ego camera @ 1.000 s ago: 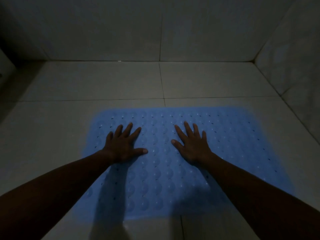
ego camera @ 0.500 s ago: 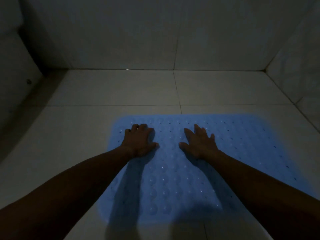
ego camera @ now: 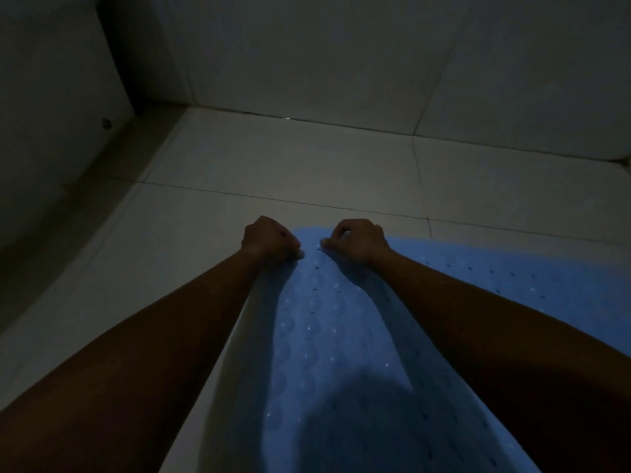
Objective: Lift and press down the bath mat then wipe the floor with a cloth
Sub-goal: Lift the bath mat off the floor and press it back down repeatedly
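Observation:
A light blue bath mat (ego camera: 327, 343) with rows of round bumps and small holes lies on the pale tiled floor (ego camera: 280, 165), stretching from the middle of the view to the lower right. My left hand (ego camera: 269, 241) is curled at the mat's far left corner. My right hand (ego camera: 359, 240) is curled beside it on the mat's far edge. Both hands grip that edge, with the fingertips hidden under the knuckles. My forearms cover parts of the mat. No cloth is in view.
Tiled walls (ego camera: 341, 56) close the space at the back and right. A dark panel with a small round fitting (ego camera: 107, 123) stands at the left, above a shadowed strip of floor. The light is very dim.
Both hands slid from flat on the mat's middle to its far left edge and curled there. The camera swung left and closer, so the mat now fills the lower right.

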`<state>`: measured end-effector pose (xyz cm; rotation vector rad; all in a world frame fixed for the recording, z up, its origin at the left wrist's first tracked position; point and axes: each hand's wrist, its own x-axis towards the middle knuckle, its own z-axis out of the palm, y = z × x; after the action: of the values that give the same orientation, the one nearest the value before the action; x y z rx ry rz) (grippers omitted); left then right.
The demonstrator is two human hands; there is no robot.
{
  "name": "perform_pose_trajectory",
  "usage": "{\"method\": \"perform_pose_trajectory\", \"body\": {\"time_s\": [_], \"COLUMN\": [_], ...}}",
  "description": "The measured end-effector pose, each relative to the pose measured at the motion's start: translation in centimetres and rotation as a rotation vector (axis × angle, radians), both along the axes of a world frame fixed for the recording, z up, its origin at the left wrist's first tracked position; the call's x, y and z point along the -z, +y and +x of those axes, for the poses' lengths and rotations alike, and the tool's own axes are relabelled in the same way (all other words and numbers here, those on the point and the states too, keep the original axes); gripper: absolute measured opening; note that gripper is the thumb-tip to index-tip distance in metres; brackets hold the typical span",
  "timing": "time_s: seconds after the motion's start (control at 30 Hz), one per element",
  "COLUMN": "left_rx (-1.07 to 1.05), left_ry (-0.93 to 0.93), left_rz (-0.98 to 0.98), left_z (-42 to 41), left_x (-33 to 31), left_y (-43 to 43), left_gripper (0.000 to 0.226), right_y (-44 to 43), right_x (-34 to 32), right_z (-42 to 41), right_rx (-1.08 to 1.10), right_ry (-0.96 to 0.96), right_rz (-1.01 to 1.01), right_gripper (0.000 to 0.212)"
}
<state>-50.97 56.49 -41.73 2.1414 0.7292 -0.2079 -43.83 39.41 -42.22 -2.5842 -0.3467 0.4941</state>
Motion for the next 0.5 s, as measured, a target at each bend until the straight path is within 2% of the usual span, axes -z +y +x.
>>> {"method": "perform_pose_trajectory", "body": {"time_s": [0.17,0.27,0.33,0.43,0.5], "left_rx": [0.082,0.090,0.083,0.103,0.143], "left_ry": [0.094,0.140,0.185,0.262,0.329], "left_rz": [-0.049,-0.062,-0.021,0.037,0.142], "left_z": [0.8,1.5,2.0,3.1,3.5], "left_x": [0.0,0.2,0.2,0.1,0.0], "left_y": [1.4,1.7,1.8,1.8,1.7], "left_gripper": [0.035,0.038,0.046,0.052,0.058], "right_y": [1.6,2.3,2.7,2.9,3.3], "right_x": [1.7,1.2,0.8,0.6,0.5], "right_z": [0.7,1.7,2.5,3.8,4.5], "right_rx": [0.120,0.081,0.124,0.251,0.272], "right_ry": [0.055,0.116,0.178,0.310,0.357], "right_rz": [-0.052,-0.192,-0.214,-0.140,-0.153], "right_gripper": [0.044,0.065,0.080,0.091,0.101]}}
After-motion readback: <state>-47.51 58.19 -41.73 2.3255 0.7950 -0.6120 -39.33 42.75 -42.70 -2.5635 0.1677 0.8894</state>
